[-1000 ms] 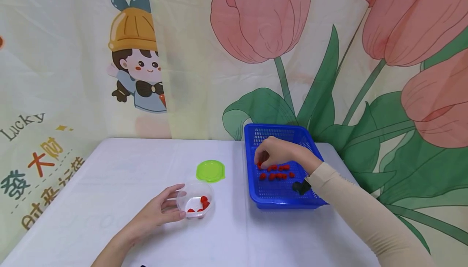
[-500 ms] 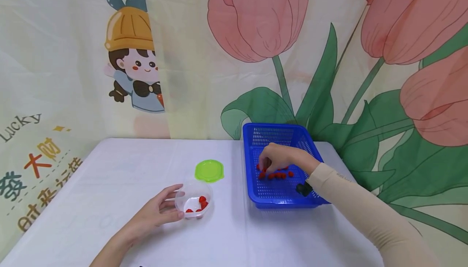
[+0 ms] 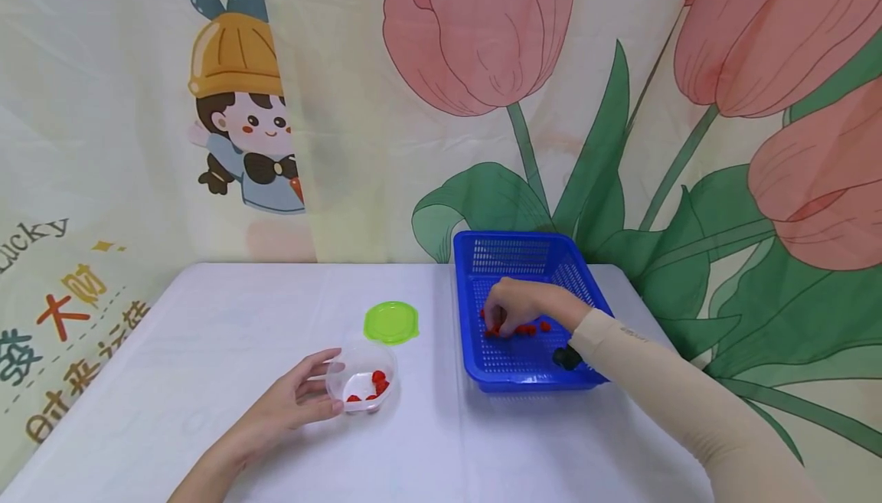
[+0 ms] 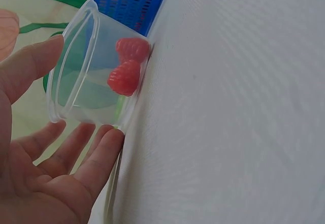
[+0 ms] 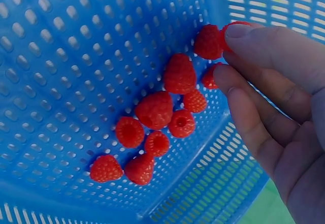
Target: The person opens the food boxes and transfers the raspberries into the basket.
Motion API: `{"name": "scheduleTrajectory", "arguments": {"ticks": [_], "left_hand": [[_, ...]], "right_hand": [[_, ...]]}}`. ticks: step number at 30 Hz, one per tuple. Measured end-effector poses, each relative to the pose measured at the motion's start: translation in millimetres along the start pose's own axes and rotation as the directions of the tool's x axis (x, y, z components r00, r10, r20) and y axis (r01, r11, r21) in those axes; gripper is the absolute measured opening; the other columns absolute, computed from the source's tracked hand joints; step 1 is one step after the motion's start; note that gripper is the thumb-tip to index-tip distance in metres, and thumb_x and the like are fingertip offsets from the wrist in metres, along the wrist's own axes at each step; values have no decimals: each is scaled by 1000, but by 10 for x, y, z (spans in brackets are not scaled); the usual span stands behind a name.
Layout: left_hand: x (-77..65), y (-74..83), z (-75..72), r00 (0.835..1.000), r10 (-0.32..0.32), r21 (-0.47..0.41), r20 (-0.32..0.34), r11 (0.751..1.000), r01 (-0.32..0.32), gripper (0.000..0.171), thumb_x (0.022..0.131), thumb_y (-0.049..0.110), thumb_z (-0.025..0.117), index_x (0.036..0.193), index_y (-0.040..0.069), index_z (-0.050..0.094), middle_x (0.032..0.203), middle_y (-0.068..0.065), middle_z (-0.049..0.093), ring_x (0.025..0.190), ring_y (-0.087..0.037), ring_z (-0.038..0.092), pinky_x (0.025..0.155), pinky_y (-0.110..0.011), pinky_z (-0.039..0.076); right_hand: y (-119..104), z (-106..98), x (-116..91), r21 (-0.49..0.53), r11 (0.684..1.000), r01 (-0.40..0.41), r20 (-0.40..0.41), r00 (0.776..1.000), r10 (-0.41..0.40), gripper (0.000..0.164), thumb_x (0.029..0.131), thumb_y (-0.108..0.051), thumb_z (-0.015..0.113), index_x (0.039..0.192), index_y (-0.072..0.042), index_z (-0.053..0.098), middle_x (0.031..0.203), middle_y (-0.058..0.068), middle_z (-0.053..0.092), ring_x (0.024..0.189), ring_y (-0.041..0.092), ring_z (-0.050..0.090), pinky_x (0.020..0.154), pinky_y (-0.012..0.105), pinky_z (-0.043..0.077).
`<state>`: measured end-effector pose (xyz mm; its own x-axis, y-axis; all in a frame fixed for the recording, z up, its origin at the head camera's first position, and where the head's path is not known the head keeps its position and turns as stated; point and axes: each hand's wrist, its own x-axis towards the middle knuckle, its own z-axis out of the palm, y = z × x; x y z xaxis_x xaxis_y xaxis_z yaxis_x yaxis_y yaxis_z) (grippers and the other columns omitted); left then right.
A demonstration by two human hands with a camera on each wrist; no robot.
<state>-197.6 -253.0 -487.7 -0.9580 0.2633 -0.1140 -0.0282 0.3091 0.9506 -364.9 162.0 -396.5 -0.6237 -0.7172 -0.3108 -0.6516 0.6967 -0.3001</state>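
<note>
My left hand (image 3: 292, 396) holds a clear plastic tub (image 4: 109, 92) by its side, thumb at the rim and fingers along the other side. Inside, several red raspberries (image 4: 127, 76) lie at the bottom. Over in the blue basket (image 3: 482, 369), my right hand (image 3: 513, 305) reaches down among more raspberries (image 5: 155, 110). The right wrist view shows a raspberry (image 5: 236, 27) pinched between its thumb and fingertips, partly hidden by the thumb. Another raspberry (image 5: 208, 42) lies right beside it.
A bright green lid (image 3: 390, 322) lies on the white table (image 3: 276, 304) just behind the tub. The basket stands at the right, near the printed backdrop (image 3: 358, 105). A dark wrist device (image 3: 567, 357) hangs under the right wrist.
My right hand has moved slightly nearer within the basket, from the back raspberries to the front ones. The left hand keeps holding the tub in place.
</note>
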Motion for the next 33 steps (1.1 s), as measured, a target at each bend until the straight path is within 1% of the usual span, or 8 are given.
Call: {"name": "scheduleTrajectory", "arguments": {"ticks": [8,12,20,23,27,33], "left_hand": [[-1,0,1,999,33,-11,11,999,-33,84,93,22,83,164,19,36,159,-17,47,139,-35,54,99,-18,51],[9,-6,5,999,35,-16,10,999,-35,84,93,21,83,164,20,37,159,-17,47,140,-35,54,99,-18,51],[17,-9,5,999,38,-18,11,999,-38,85,93,21,83,164,19,36,159,-17,47,139,-35,54,99,-18,51],[18,-9,4,999,40,-16,12,999,-40,85,93,22,84,164,18,36,159,-17,47,138,-35,54,99,-18,51],[15,-9,3,999,40,-10,11,999,-40,86,93,21,84,164,17,36,159,-17,47,138,-35,55,99,-19,51],[1,-4,-11,999,38,5,5,999,-38,86,93,22,83,164,18,36,158,-17,48,138,-35,54,98,-19,51]], "right_hand": [[14,102,62,-53,997,-51,45,998,53,18,91,-11,86,109,-14,84,95,-10,76,85,6,69,82,25,60],[16,133,80,-83,996,-43,48,998,47,17,90,-12,87,106,-16,84,92,-11,76,84,5,69,81,25,60],[-5,127,70,-77,996,-38,56,998,43,14,90,-16,88,103,-16,84,92,-10,76,84,5,69,82,25,60],[-16,91,39,-58,997,-45,53,997,48,16,90,-15,88,105,-16,84,95,-9,77,85,4,70,83,25,60],[-40,-7,-25,-32,998,-48,39,998,50,19,90,-11,86,109,-14,84,99,-7,79,87,5,71,84,26,60],[-143,-200,-168,-44,999,-10,6,1000,10,17,93,-12,84,109,-14,82,105,-1,79,90,7,70,87,29,60]]}}
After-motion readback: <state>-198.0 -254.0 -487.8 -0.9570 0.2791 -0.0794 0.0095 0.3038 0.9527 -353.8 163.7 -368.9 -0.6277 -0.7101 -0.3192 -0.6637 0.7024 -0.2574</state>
